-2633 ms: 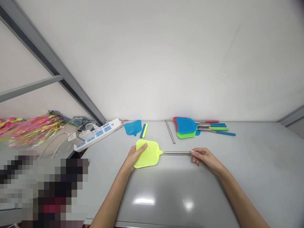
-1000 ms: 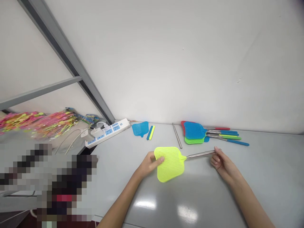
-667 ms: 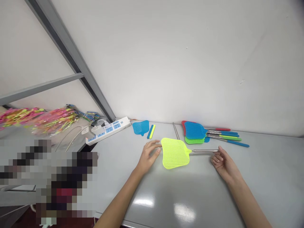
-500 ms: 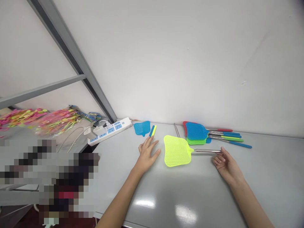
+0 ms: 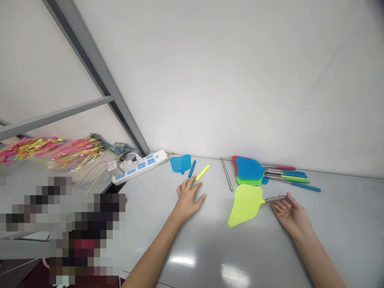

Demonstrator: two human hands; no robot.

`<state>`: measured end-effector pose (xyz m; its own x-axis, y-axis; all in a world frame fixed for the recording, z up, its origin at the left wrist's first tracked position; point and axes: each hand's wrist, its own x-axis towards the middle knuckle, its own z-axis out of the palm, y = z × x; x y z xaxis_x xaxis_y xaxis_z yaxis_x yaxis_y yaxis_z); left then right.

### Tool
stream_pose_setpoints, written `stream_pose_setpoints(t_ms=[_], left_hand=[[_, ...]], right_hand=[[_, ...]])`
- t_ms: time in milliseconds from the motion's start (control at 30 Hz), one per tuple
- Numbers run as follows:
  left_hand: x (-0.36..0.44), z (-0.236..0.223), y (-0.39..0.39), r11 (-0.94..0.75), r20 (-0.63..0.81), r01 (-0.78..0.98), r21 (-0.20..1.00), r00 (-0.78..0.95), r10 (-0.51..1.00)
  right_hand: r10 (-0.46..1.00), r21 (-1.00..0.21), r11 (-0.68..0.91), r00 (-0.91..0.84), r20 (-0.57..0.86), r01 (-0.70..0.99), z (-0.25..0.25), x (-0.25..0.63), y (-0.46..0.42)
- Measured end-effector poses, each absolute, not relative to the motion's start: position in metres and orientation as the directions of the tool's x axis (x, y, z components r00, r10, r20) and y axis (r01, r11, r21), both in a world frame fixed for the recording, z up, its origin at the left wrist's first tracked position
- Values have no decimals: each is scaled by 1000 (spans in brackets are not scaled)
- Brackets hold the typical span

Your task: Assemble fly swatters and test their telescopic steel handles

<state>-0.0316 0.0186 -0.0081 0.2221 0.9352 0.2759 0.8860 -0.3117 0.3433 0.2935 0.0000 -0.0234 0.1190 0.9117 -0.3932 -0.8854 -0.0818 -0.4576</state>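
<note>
In my right hand [image 5: 289, 212] is a yellow fly swatter [image 5: 247, 204], pinched by its bare metal rod, its head tilted above the table. My left hand [image 5: 189, 196] is open, fingers spread over the tabletop. Its fingertips are at the lower end of a yellow handle sleeve [image 5: 203, 173]; whether they press on it I cannot tell. Beside that sleeve lies a blue handle sleeve [image 5: 192, 169], and behind it a blue swatter head [image 5: 181, 163]. A loose metal rod [image 5: 227, 174] lies between my hands, further back.
Several swatters with handles are stacked near the wall, a blue swatter [image 5: 248, 168] on top. A white power strip [image 5: 141, 166] with plugs sits at the table's left. Beyond it are plastic-wrapped pink and yellow items [image 5: 78, 152] and a grey metal frame [image 5: 99, 80].
The yellow swatter has turned and shifted right and nearer, uncovering the loose rod. The yellow sleeve has swung apart from the blue one under my left fingertips.
</note>
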Motion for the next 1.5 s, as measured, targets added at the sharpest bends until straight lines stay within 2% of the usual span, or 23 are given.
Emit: stream_pose_setpoints(t_ms=[133,267,500,667,733,867,1133,1333,1500], left_hand=[[-32,-13,20,-317,250,890,328,242,938],[-30,-13,20,-344,230,881,323,280,932],[-26,-13,21,-346,201,876,335,293,935],[-27,-14,22,-345,204,863,370,287,936],[-27,-14,23,-344,219,853,393,276,936],[-28,-14,24,-343,264,817,463,243,933],[-28,-8,26,-302,334,645,702,77,939],[-26,-2,24,-233,308,500,834,-72,949],[-25,-2,24,-220,287,350,911,-152,946]], right_hand=[[908,-401,-65,113,-404,-914,-23,295,-1],[931,-317,-106,18,-366,-942,-26,298,1],[964,-346,-116,-22,-265,-931,-25,300,0],[970,-304,-97,-21,-242,-948,-21,299,-3],[970,-328,-94,-12,-244,-940,-21,299,-3],[968,-405,-88,19,-251,-910,-20,298,-2],[968,-351,-114,-24,-250,-929,-17,297,-2],[965,-433,-99,20,-262,-896,-17,296,-1],[967,-420,-99,12,-255,-902,-19,294,1]])
